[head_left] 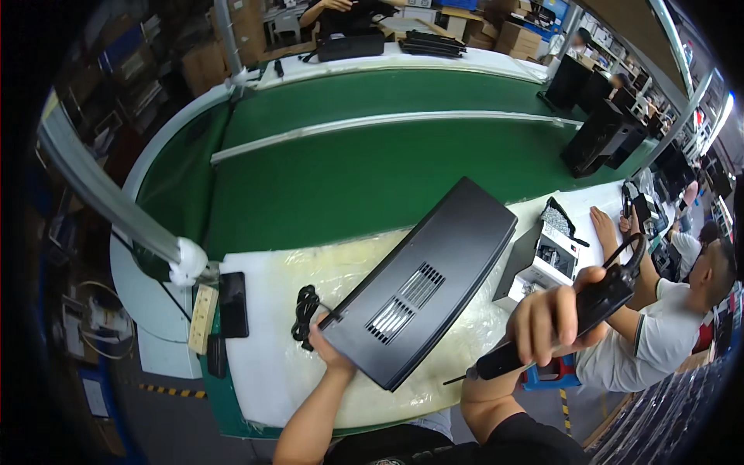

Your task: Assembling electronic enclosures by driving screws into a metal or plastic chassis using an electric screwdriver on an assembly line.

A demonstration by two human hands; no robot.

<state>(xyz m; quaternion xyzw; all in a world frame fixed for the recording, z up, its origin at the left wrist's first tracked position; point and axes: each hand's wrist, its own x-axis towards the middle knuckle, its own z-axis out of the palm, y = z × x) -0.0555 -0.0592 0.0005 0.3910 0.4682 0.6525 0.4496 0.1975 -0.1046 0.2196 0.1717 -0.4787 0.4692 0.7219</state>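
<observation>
A flat black metal housing (457,256) with two groups of vent slots lies slanted over the plastic-covered bench. My left hand (332,353) grips its near left edge; the fingers underneath are hidden. In my right hand (546,325) is a black electric screwdriver (500,360), raised in front of the bench and apart from the housing. Its thin bit points left and slightly down, and a cord leaves its upper end. Beside the housing's left edge lies a bundled black cable (306,314).
An open box of small parts (554,256) stands right of the housing. A power strip (203,318) and a black phone-like slab (233,304) lie left. Beyond runs a green conveyor belt (349,186) carrying black cases (601,139). A co-worker (651,333) sits close at right.
</observation>
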